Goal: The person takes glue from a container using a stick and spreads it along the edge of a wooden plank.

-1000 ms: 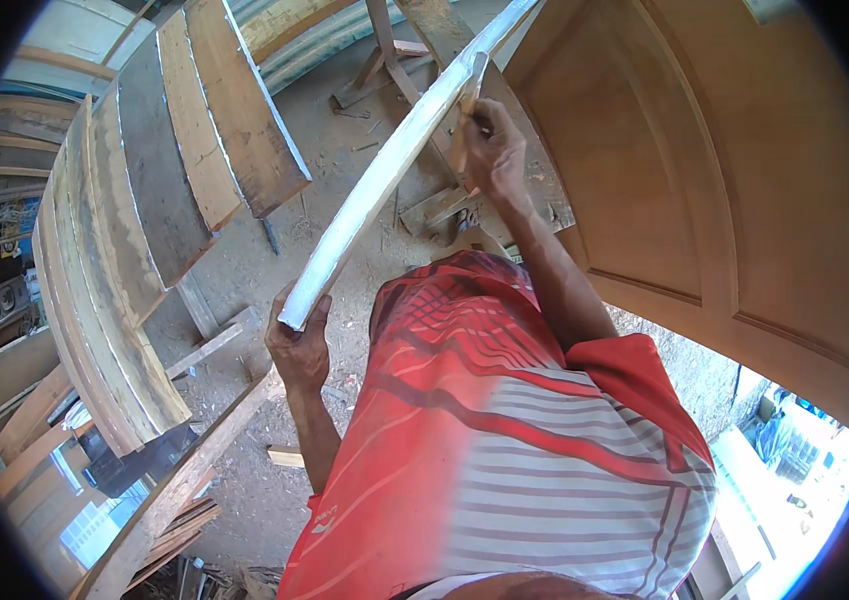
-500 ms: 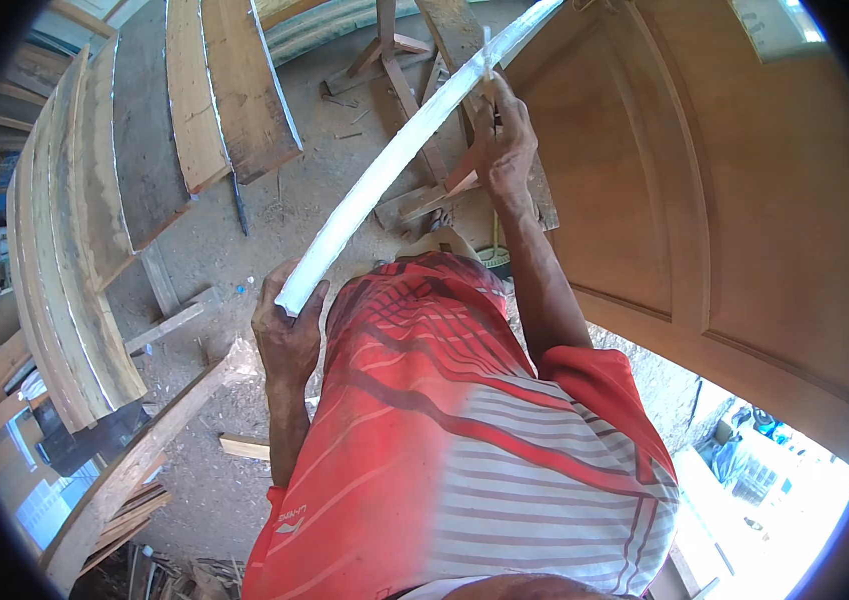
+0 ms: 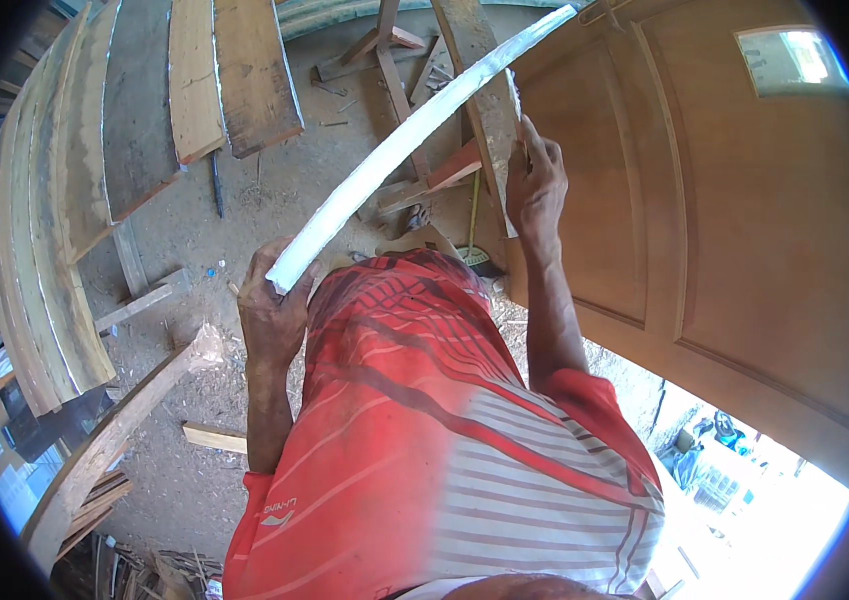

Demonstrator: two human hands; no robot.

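Only legible txt: a small white wordmark (image 3: 280, 506) w/ a little curved logo (image 3: 290, 519) just below it, on the red part of the person's shirt (image 3: 370, 445), L chest, nr the sleeve. A 2nd pale mark (image 3: 383, 591) by the collar (image 3: 435, 586) is too small/cut off to read; no other lettering can be made out.

This is a woodworking workshop. Long boards (image 3: 148, 100) lie side by side, and wood offcuts (image 3: 215, 437) litter the floor (image 3: 180, 500).
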